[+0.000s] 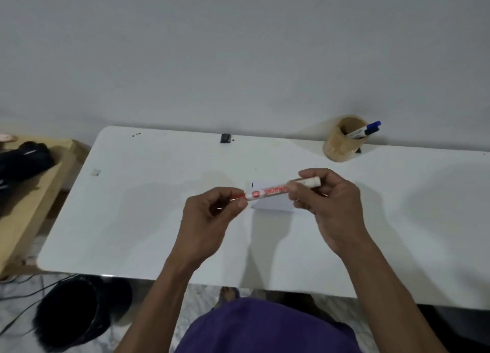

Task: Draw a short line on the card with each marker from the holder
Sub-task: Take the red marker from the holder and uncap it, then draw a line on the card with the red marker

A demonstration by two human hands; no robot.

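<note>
I hold a red-and-white marker [273,190] level above the white card [270,207]. My right hand [326,201] grips the marker's barrel near its back end. My left hand [212,212] pinches the red cap end; whether the cap is on or off is hidden by the fingers. The card lies on the white table [148,209] under the marker and bears one short black line [252,185] near its far left corner. A round wooden holder [342,140] stands at the back right with two markers [367,129] in it, one with a blue cap, one with a dark cap.
A small black object [224,138] sits at the table's back edge by the wall. A wooden bench [29,193] with a black bag stands to the left. A black bin [71,315] and cables are on the floor at the front left.
</note>
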